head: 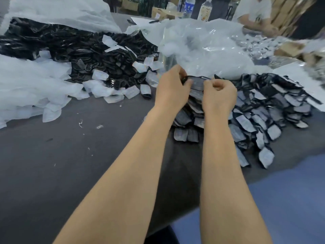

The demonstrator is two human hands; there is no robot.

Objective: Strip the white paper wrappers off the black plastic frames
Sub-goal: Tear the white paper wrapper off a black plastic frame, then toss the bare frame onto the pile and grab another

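Black plastic frame, with its white paper wrapper on it, is held in the air between both hands, a little above the centre of the view, toward 12 o'clock. The fingers of the left hand are clamped on the left end of the frame, thumb on the near side and fingertips on the far side. The right hand is curled tight, almost like a fist, and it pinches the right edge of the frame. The two hands are near each other but do not touch.

Just under the hands, and spreading toward 3 o'clock, lies the pile of wrapped frames. These are grey-white pieces with black edges, and they overlap each other on the dark tabletop. Behind the hands, from 12 to 1 o'clock, a clear plastic bag is heaped up and meets the far side of the pile.

At 10 o'clock is a heap of bare black frames, and loose white wrappers lie along its near edge. At 9 o'clock a big crumpled white sheet covers the left part of the tabletop. Far away at 1 o'clock a second person is at the tabletop, and a bottle stands at 12 o'clock. Blue floor shows at 4 o'clock.
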